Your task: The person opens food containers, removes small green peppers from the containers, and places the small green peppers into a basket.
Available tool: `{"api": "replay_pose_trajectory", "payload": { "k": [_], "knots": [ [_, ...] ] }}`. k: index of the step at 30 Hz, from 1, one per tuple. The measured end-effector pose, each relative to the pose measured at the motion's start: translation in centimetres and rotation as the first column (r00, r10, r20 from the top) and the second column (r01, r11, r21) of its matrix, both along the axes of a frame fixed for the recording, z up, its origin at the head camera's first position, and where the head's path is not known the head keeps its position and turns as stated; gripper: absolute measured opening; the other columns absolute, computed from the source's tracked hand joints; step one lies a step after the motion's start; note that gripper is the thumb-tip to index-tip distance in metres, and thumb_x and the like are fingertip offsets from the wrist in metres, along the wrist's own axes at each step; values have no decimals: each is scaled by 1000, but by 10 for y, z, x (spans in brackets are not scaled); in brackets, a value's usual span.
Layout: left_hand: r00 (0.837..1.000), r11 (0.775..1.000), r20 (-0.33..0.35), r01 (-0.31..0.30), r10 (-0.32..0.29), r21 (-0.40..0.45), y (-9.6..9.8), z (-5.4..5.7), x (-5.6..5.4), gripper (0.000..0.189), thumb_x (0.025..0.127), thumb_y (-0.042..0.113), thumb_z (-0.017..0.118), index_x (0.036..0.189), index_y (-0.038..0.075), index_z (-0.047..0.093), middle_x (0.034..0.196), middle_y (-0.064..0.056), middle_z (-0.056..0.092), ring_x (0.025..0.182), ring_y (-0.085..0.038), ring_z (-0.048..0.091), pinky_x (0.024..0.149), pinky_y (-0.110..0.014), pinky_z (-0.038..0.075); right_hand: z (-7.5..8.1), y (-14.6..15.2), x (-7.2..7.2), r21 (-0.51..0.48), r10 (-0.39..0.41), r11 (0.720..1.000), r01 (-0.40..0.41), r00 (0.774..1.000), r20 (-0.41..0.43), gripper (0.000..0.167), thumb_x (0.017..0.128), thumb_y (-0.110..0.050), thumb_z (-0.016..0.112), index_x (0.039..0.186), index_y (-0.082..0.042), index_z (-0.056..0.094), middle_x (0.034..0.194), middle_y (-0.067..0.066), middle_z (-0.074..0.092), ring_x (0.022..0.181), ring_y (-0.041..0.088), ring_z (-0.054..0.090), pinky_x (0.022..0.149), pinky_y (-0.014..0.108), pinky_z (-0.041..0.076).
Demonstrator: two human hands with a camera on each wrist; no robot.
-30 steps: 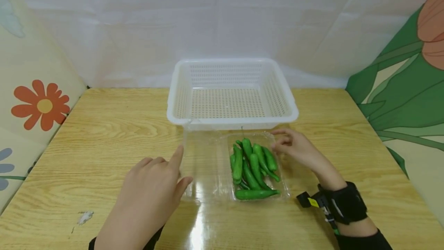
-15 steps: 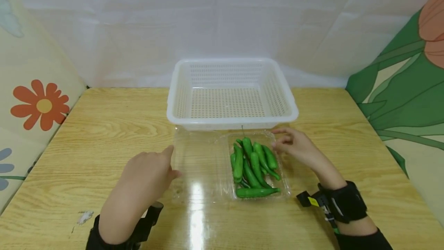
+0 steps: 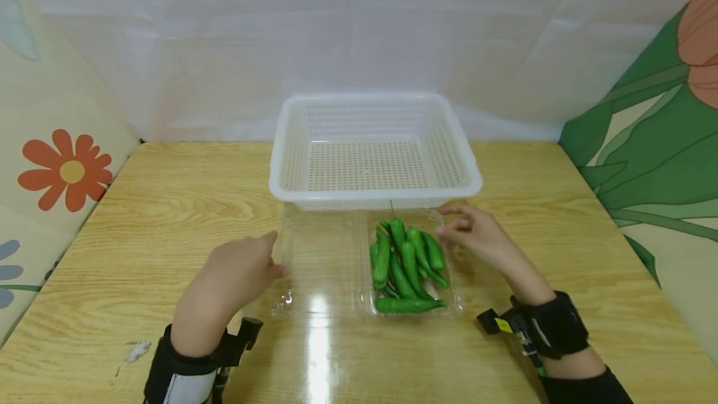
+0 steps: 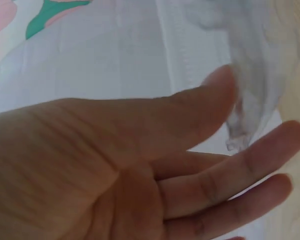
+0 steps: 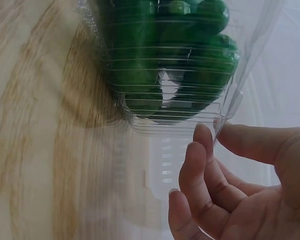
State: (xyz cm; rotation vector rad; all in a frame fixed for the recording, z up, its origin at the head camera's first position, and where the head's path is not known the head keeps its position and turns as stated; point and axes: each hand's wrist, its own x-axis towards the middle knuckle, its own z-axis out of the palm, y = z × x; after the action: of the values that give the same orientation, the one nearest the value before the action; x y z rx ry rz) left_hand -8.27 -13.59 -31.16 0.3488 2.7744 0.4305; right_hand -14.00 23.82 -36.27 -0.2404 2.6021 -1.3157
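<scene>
Several green peppers (image 3: 406, 270) lie in the right half of a clear plastic clamshell box (image 3: 457, 292). Its lid (image 3: 325, 267) is folded out to the left. My left hand (image 3: 232, 273) is at the lid's left edge; in the left wrist view the thumb (image 4: 222, 87) touches the plastic, with the other fingers extended on the opposite side of it. My right hand (image 3: 477, 235) pinches the box's far right corner between thumb and fingertips (image 5: 202, 135). Seen from the right wrist, the peppers show through the ribbed wall.
Just beyond the box stands a white perforated plastic basket (image 3: 367, 195) with nothing in it. A wooden table (image 3: 196, 204) carries everything. White cloth (image 3: 359, 30) hangs behind, and printed panels (image 3: 662, 142) stand at both sides.
The lid has swung down flatter to the left. My left hand has drawn back a little to the left along with it. The box has shifted slightly away; my right hand stays at its corner.
</scene>
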Motion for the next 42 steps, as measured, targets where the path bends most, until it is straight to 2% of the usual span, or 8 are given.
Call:
{"api": "replay_pose_trajectory", "payload": {
  "k": [8, 12, 17, 21, 27, 32, 36, 42],
  "knots": [
    [999, 1000, 48, -13, 13, -2, -1, -10, -9, 62, 91, 25, 73, 138, -8, 50, 95, -7, 73, 99, -36, 67, 87, -54, 53, -2, -3, 0, 16, -6, 1000, 6, 1000, -1, 48, 98, -14, 64, 134, 13, 48, 91, 18, 72, 76, 20, 67, 70, 32, 56],
    [999, 1000, 51, -19, 19, -8, 0, -14, -11, 61, 90, 24, 74, 137, -8, 52, 105, -15, 72, 103, -39, 65, 88, -55, 53, -4, -3, 0, 3, -3, 1000, 3, 1000, 7, 45, 99, -14, 61, 133, 14, 49, 93, 21, 72, 76, 18, 66, 69, 33, 56],
    [997, 999, 68, -25, 27, -29, 3, -20, -15, 62, 88, 22, 75, 137, -9, 52, 111, -20, 69, 101, -38, 66, 85, -52, 54, -6, -4, 0, -14, -3, 1000, 3, 1000, 18, 44, 100, -14, 60, 131, 16, 50, 86, 17, 72, 74, 18, 67, 68, 31, 57],
    [998, 999, 65, -24, 26, -32, 3, -24, -18, 59, 88, 20, 75, 135, -8, 53, 103, -15, 71, 93, -32, 67, 80, -49, 55, -6, -4, -1, -2, -4, 1000, 4, 1000, 24, 43, 101, -16, 59, 130, 15, 51, 85, 14, 72, 74, 17, 66, 64, 30, 56],
    [997, 999, 70, -39, 40, -6, 0, -27, -20, 65, 90, 19, 73, 141, -10, 45, 101, -13, 71, 98, -34, 67, 90, -54, 52, -7, -3, -1, 26, 17, 1000, -18, 999, 42, 43, 103, -19, 54, 129, 14, 52, 85, 11, 69, 75, 19, 64, 59, 30, 56],
    [996, 999, 85, -35, 34, 12, -1, -30, -23, 63, 94, 16, 68, 145, -9, 40, 95, -7, 69, 89, -25, 65, 91, -51, 52, -9, -6, -2, 44, 10, 999, -12, 999, 49, 46, 105, -24, 51, 128, 15, 53, 85, 11, 69, 75, 19, 64, 59, 30, 55],
    [998, 1000, 66, -13, 11, 18, -1, -32, -25, 62, 94, 16, 67, 145, -9, 40, 89, -3, 66, 78, -17, 61, 85, -48, 54, -10, -7, -2, 58, -6, 998, 3, 998, 65, 48, 105, -27, 50, 130, 14, 53, 85, 10, 69, 76, 18, 63, 60, 30, 55],
    [1000, 1000, 16, 2, -2, 14, -2, -34, -27, 55, 95, 14, 65, 143, -6, 46, 89, -3, 68, 84, -22, 65, 85, -49, 55, -11, -7, -3, 76, -3, 997, -1, 998, 57, 48, 105, -28, 49, 129, 14, 54, 83, 10, 68, 75, 19, 62, 60, 31, 54]
  ]
}}
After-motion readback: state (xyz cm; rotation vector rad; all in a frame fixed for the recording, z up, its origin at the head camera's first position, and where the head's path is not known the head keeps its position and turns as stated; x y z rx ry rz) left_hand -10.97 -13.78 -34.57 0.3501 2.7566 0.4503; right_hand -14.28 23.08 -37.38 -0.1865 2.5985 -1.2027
